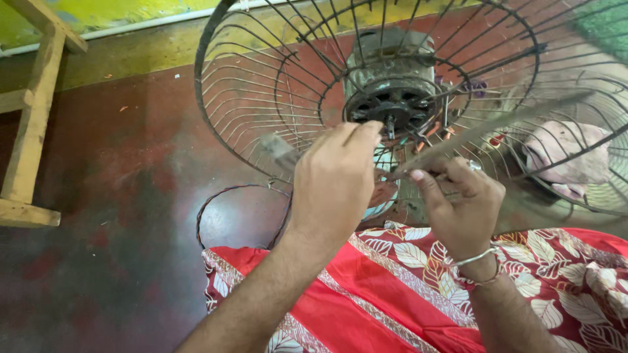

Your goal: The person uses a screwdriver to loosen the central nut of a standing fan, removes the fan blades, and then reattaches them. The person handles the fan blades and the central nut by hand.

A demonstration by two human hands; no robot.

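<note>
A wire fan guard (pixel 248 85) with a grey motor (pixel 392 65) at its middle stands in front of me, its short shaft (pixel 390 124) pointing towards me. A metal fan blade (pixel 497 124), blurred, lies across the guard just below the shaft. My left hand (pixel 333 176) curls over the blade's middle part, and one blade tip (pixel 278 149) sticks out to its left. My right hand (pixel 461 202), with a metal bangle at the wrist, pinches the blade beside the hub. The hub itself is hidden behind my fingers.
A red cloth with a leaf pattern (pixel 392 294) covers my lap. A loop of wire (pixel 242 189) lies on the dark red floor (pixel 118 216). A wooden frame (pixel 29 124) stands at the left, and a pinkish rag (pixel 562 157) lies behind the guard at the right.
</note>
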